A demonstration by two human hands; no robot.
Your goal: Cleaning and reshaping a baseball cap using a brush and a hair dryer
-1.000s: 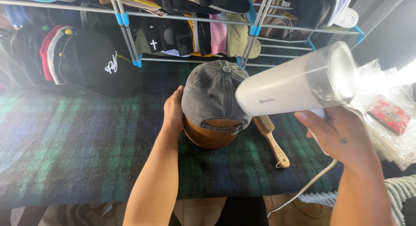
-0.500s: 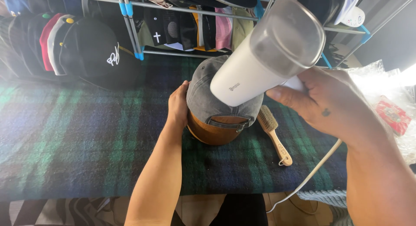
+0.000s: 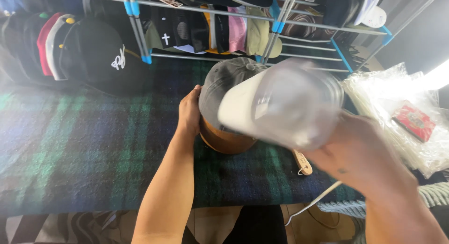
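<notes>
Head view, looking down on a worktop covered by a dark blue and green plaid cloth. Left hand: laid flat, fingers extended, against the left side of a faded grey fabric baseball cap; it presses on the cap and is not closed around anything. The cap sits crown-up on a rounded brown wooden block, which stands on the plaid cloth near the middle of the worktop, just in front of the rack.

Right hand: closed around the grip of a white plastic handheld steamer with a clear, rounded tank end. The steamer is blurred by motion; it is held above and in front of the cap, covering the cap's right half from this view, so whether the two touch cannot be told. A white power cord runs from below the right hand over the worktop's near edge.

A wooden-handled brush lies on the cloth just right of the block; only its handle end shows beneath the steamer. At the far edge stands a grey metal tube rack with blue joints, holding many caps. A black cap with white stitching rests at the left beside the rack. At the right lies a stack of clear plastic bags, with a small red packet on top.
</notes>
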